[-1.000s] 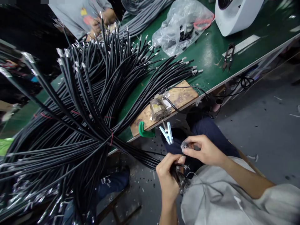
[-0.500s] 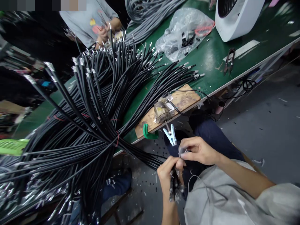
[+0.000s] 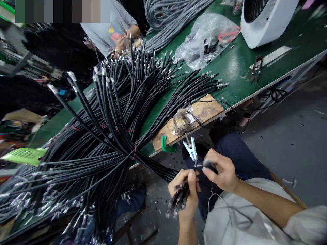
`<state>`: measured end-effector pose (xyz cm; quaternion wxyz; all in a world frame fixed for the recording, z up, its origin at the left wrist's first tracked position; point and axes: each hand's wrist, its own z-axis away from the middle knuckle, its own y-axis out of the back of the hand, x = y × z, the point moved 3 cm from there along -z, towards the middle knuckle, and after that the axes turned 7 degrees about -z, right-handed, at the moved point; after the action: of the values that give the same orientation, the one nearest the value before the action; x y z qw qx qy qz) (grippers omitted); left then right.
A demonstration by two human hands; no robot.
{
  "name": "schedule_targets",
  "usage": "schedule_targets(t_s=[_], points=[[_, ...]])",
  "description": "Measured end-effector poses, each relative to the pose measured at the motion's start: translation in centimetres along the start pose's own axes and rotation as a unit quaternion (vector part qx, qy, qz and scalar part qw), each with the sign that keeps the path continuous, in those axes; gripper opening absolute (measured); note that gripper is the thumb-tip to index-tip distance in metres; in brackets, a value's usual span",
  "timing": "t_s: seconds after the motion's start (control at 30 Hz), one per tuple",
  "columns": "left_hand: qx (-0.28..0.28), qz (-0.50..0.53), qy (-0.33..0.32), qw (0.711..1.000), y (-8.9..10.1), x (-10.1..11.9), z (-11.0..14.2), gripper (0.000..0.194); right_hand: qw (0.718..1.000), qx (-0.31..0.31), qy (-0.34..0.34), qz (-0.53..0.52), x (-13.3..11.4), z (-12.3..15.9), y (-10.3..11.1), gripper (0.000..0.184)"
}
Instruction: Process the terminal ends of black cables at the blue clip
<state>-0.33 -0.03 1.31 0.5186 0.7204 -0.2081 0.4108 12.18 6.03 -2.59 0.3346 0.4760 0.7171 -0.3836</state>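
A long green workbench runs from the left edge up to the upper right of the frame, with grey floor below it on the right. At the far left a light green plastic piece lies among the cables. Filling the left and centre is a big bundle of black cables, tied with a thin red band near the bench edge, the metal-tipped ends fanning upward and out to the lower left. At the top centre another person's hands work on cable ends, beside grey cables.

Lower centre, the left hand is closed around a small bunch of black cable ends, their tips pointing down and left. Just above, a pale blue clip hangs off a wooden board clamped to the bench edge by a green clamp. The right hand, touching the left, pinches a single cable end just beneath the clip.

Upper right, a clear plastic bag, black snips and a white machine sit on the bench.
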Motion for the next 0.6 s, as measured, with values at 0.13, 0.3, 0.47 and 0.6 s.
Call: schedule_targets(t_s=[0.13, 0.3, 0.47, 0.6], points=[[-0.06, -0.031, -0.031, 0.997, 0.3, 0.5, -0.6, 0.038, 0.992, -0.097, -0.078, -0.009, -0.7, -1.0, 0.0, 0.021], [-0.152, -0.021, -0.073, 0.985, 0.8, 1.1, -1.4, 0.043, 0.979, -0.189, -0.053, -0.061, -1.2, -2.3, -0.1, 0.04], [-0.111, 0.05, -0.14, 0.983, 0.7, 1.4, -1.9, 0.03, 0.823, -0.2, -0.378, -0.373, 0.8, -1.6, -0.9, 0.049], [-0.082, 0.059, -0.147, 0.984, 0.1, 1.1, -1.8, 0.016, 0.756, -0.214, -0.494, -0.372, 1.5, -2.1, -0.8, 0.038]])
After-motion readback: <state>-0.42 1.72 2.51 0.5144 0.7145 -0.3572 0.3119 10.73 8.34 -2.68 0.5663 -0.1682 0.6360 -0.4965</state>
